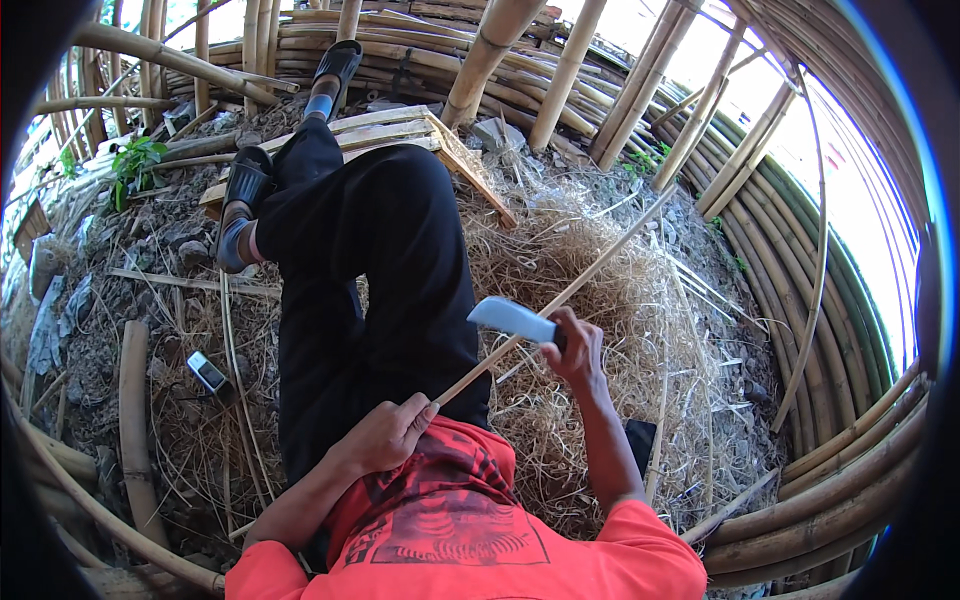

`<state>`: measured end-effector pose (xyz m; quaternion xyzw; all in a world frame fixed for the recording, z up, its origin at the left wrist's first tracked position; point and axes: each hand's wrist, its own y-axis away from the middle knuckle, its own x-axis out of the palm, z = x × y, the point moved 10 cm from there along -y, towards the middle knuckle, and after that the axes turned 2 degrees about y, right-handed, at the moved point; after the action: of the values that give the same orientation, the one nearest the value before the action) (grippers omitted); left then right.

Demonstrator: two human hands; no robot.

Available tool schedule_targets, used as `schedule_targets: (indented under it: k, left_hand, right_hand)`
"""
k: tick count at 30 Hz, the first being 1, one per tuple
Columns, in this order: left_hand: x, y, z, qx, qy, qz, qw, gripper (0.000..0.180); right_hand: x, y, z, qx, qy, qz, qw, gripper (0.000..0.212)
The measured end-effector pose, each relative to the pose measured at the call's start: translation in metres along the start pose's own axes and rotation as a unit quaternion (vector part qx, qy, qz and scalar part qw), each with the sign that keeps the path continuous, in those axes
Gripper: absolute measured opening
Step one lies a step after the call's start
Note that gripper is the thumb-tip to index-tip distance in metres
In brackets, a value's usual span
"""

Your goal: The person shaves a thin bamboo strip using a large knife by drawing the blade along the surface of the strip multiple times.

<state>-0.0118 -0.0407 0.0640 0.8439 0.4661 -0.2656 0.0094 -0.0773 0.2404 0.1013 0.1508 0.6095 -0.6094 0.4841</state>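
My left hand (pixel 393 432) is closed around the near end of a long, thin bamboo strip (pixel 592 266), close to my waist. From there the strip slants up and away to the right, over my thigh and the shavings. In my right hand (pixel 576 350) I grip the dark handle of a broad-bladed knife (pixel 512 319). Its pale blade points left and crosses over the strip; whether the edge touches the strip I cannot tell. My black-trousered legs (pixel 385 230) stretch out ahead, one crossed over the other.
Curly bamboo shavings (pixel 590 420) cover the ground to the right. A low wooden bench (pixel 400 130) stands by my legs. Stacked bamboo poles (pixel 790 310) curve along the right side, upright posts (pixel 565 75) stand ahead. A small silver device (pixel 207 371) and a cut bamboo length (pixel 136 420) lie left.
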Motion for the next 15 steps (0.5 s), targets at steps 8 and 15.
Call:
schedule_targets:
  k: [8,15]
  left_hand:
    - [-0.001,0.001,0.0,0.012,0.009,-0.008,1.0,0.024]
    - [-0.003,0.003,0.004,-0.012,0.011,-0.002,1.0,0.023]
  right_hand:
    - [-0.029,-0.013,-0.067,0.07,0.072,-0.049,0.994,0.055]
    - [-0.038,-0.033,-0.091,0.065,0.057,-0.058,0.995,0.052]
